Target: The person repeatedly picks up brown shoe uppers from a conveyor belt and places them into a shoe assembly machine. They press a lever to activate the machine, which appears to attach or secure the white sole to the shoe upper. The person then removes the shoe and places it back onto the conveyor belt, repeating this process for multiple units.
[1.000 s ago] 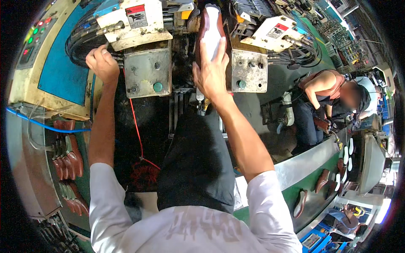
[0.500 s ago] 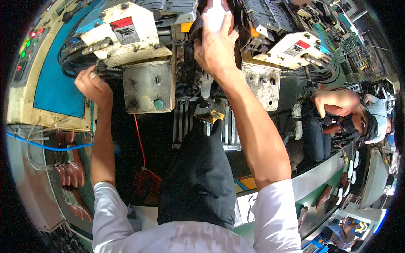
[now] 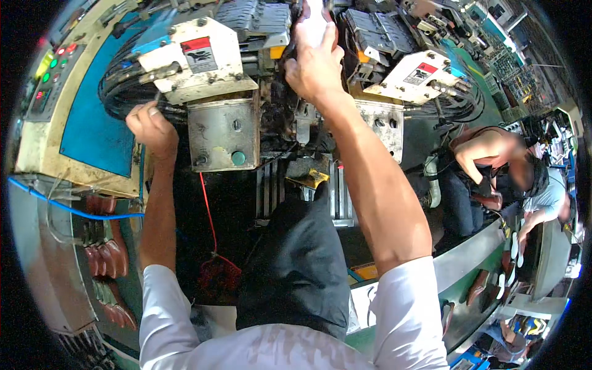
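Head view: the right hand (image 3: 316, 66) lies palm down, fingers spread wide, on a white-soled brown shoe (image 3: 313, 26) between two grey machine blocks (image 3: 262, 21) at the upper edge; the left hand (image 3: 154, 128), fingers curled, is near black hoses (image 3: 111, 94), its grip impossible to tell

Head-worn fisheye view, facing down

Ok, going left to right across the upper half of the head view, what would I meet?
Control panel with lit buttons, left hand, metal box with a green button, right hand on a white-bottomed shoe, second metal box, co-worker in dark trousers.
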### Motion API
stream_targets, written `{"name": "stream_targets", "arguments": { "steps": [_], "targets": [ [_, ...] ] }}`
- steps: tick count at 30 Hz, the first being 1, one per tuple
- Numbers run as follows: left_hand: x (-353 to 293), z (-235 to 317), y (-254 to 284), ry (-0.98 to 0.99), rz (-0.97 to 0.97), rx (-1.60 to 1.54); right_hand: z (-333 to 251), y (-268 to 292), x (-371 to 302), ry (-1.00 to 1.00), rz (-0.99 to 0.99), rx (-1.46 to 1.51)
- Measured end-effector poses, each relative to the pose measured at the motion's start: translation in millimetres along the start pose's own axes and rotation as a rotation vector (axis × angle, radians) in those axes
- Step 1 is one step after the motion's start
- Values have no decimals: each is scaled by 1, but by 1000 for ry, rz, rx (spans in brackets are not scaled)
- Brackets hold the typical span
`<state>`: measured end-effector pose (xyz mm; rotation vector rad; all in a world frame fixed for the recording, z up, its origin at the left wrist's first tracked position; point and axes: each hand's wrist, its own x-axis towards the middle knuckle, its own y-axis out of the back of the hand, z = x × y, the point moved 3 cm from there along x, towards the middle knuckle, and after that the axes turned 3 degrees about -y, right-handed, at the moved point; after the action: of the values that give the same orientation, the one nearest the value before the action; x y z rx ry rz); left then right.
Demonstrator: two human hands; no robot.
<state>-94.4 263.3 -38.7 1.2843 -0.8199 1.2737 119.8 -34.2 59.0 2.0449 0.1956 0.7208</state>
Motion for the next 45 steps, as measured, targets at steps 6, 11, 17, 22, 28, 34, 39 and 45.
{"name": "stream_targets", "arguments": {
  "steps": [6, 11, 17, 22, 28, 34, 39, 45],
  "targets": [
    [2, 6, 7, -11, 10, -13, 22, -9, -94, 272, 222, 288],
    [-3, -10, -12, -21, 3, 167, 124, -117, -314, -19, -395, -10],
    [-2, -3, -2, 69, -25, 171, 132, -120, -393, -30, -343, -124],
    [2, 15, 10, 202, -51, -49, 143, -124, -390, -18, -383, -164],
    [2, 14, 13, 189, -52, -77, 146, -136, -387, -12, -389, -191],
    [1, 14, 19, 192, -59, -70, 144, -136, -389, -36, -375, -197],
    [4, 15, 17, 213, -110, -36, 145, -136, -393, -90, -408, -299],
    [6, 11, 6, 165, -109, 65, 152, -130, -398, -56, -336, -170]
  ]
}}
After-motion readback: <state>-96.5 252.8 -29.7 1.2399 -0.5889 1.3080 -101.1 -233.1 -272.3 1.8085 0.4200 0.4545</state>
